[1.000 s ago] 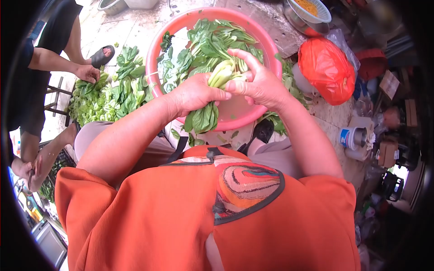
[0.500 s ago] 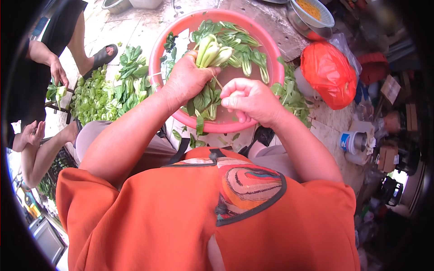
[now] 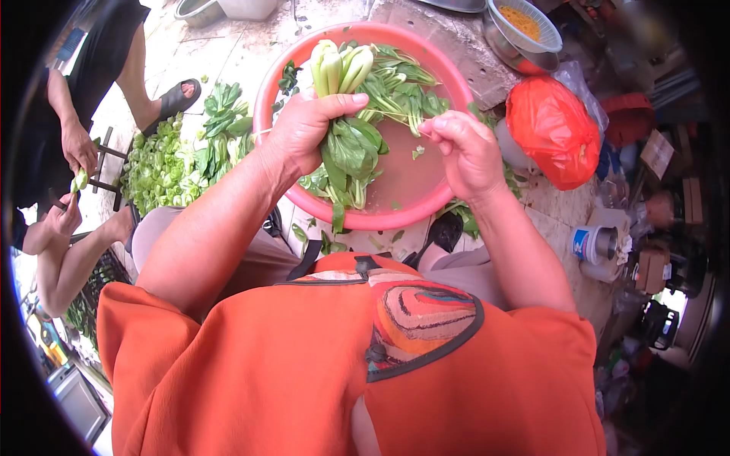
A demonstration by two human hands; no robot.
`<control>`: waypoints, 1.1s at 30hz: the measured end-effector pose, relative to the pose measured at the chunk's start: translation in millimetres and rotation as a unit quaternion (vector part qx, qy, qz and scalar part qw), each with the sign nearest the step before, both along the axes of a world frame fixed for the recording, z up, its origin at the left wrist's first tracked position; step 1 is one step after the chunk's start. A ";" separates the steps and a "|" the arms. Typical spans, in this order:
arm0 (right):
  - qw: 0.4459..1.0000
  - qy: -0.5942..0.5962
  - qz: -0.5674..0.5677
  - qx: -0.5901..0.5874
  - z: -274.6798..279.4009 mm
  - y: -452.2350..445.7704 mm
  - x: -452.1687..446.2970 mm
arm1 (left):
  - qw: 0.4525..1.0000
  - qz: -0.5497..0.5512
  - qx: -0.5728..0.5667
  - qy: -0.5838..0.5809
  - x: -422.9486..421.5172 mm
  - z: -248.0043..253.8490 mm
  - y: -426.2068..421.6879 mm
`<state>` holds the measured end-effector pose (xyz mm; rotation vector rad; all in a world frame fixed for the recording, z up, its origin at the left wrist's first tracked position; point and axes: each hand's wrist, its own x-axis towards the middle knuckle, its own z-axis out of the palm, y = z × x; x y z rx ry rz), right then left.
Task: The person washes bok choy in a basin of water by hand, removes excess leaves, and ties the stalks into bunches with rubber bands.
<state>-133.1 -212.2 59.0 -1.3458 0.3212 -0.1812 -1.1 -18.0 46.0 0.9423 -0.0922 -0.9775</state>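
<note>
My left hand [image 3: 308, 129] is wrapped round a bunch of leafy greens [image 3: 353, 148], pale stems up and leaves hanging down over a pink basin [image 3: 460, 83]. A thin pale strand [image 3: 391, 115] runs from the bunch to my right hand [image 3: 464, 148], whose thumb and forefinger pinch its end. More greens [image 3: 395, 72] lie in the basin's upper part, and cloudy water [image 3: 407, 167] shows below them.
Piled greens [image 3: 163, 167] lie on the floor left of the basin. Beyond them a seated person's hands [image 3: 78, 148] hold a small vegetable. At the right are a red plastic bag [image 3: 551, 129], a strainer over a bowl [image 3: 551, 34] and a white tub [image 3: 597, 243].
My left hand has lifted the bunch and turned it stems up. My right hand let go of the stems, then moved right, drawing out the strand. The other person's hands now hold a vegetable together.
</note>
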 end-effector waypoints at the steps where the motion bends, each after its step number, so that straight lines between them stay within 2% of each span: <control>1: 1.000 -0.001 0.000 -0.002 4.5 -0.7 3.3 | 1.000 0.000 -0.002 -0.001 -6.1 0.1 -2.9; 2: 0.988 -0.074 0.032 0.130 7.9 0.0 6.4 | 0.999 0.006 -0.016 -0.027 -13.1 -0.3 -6.1; 3: 0.953 -0.144 0.063 0.259 9.8 1.2 8.0 | 0.998 0.012 -0.031 -0.052 -19.1 -1.5 -9.0; 4: 0.933 -0.136 0.101 0.317 10.6 2.4 8.0 | 0.997 0.010 -0.029 -0.077 -23.3 -3.4 -11.3; 5: 0.934 -0.135 0.100 0.316 14.0 2.1 7.4 | 0.997 0.010 -0.030 -0.076 -24.9 -3.3 -11.3; 7: 0.916 -0.024 0.163 0.366 22.0 1.6 6.6 | 0.983 0.009 0.044 -0.176 -27.2 -1.8 -10.8; 8: 0.916 -0.024 0.164 0.365 17.8 0.9 6.1 | 0.972 0.010 0.067 -0.226 -29.3 -2.3 -11.9; 9: 0.913 -0.010 0.175 0.369 9.3 0.3 5.3 | 0.972 0.010 0.066 -0.226 -31.2 -1.2 -11.3; 10: 0.909 0.005 0.186 0.374 3.7 -0.1 4.5 | 0.952 -0.009 0.077 -0.295 -33.9 -0.3 -10.2; 12: 0.923 0.036 0.164 0.347 -0.9 -1.9 3.7 | 0.901 -0.032 0.083 -0.424 -34.2 -5.6 -11.8; 13: 0.935 0.064 0.141 0.319 0.0 -0.8 4.3 | 0.902 -0.032 0.083 -0.423 -31.3 -7.8 -9.6; 14: 0.935 0.096 0.082 0.332 3.8 1.5 4.4 | 0.860 -0.071 0.139 -0.486 -27.9 -8.4 -6.7; 16: 0.946 0.098 0.105 0.291 -7.7 -14.5 1.8 | 0.759 -0.133 0.213 -0.600 -25.6 2.1 -1.4; 17: 0.954 0.101 0.128 0.251 -12.9 -20.3 -0.1 | 0.760 -0.133 0.213 -0.599 -25.6 1.2 -0.9; 19: 0.963 0.122 0.105 0.215 -6.9 -10.9 -1.7 | 0.595 -0.202 0.282 -0.725 -25.5 -0.7 0.1; 20: 0.970 0.141 0.082 0.179 -3.0 -4.1 -2.0 | 0.541 -0.209 0.302 -0.756 -26.6 -3.7 0.8; 21: 0.970 0.142 0.082 0.179 -0.5 3.6 -1.9 | 0.542 -0.210 0.302 -0.756 -28.0 -1.6 -0.2; 23: 0.984 0.162 0.068 0.023 2.7 20.4 -1.1 | 0.497 -0.312 0.369 -0.721 -32.1 5.3 -3.0; 24: 0.982 0.170 0.084 -0.024 3.0 24.7 -0.8 | 0.499 -0.313 0.370 -0.719 -33.2 4.5 -3.2; 25: 0.981 0.171 0.086 -0.023 1.1 29.4 -1.2 | 0.558 -0.322 0.384 -0.661 -32.9 3.8 -4.3; 26: 0.970 0.143 0.120 -0.154 -1.0 34.4 -2.0 | 0.612 -0.328 0.397 -0.600 -31.6 3.2 -5.3; 27: 0.941 0.112 0.153 -0.281 -2.4 40.0 -3.1 | 0.613 -0.327 0.398 -0.599 -31.4 -1.2 -5.8; 28: 0.915 0.103 0.171 -0.350 0.9 46.7 -4.1 | 0.645 -0.303 0.408 -0.570 -31.4 -8.9 -6.4; 29: 0.915 0.103 0.173 -0.349 -1.9 50.3 -4.4 | 0.676 -0.278 0.418 -0.540 -30.7 -13.6 -6.7; 31: 0.896 -0.013 0.175 -0.408 -11.9 54.4 -6.1 | 0.690 -0.271 0.408 -0.532 -24.9 -16.8 -4.0; 33: 0.904 -0.012 0.179 -0.389 -14.2 49.2 -3.9 | 0.705 -0.263 0.400 -0.524 -17.9 -17.1 -0.2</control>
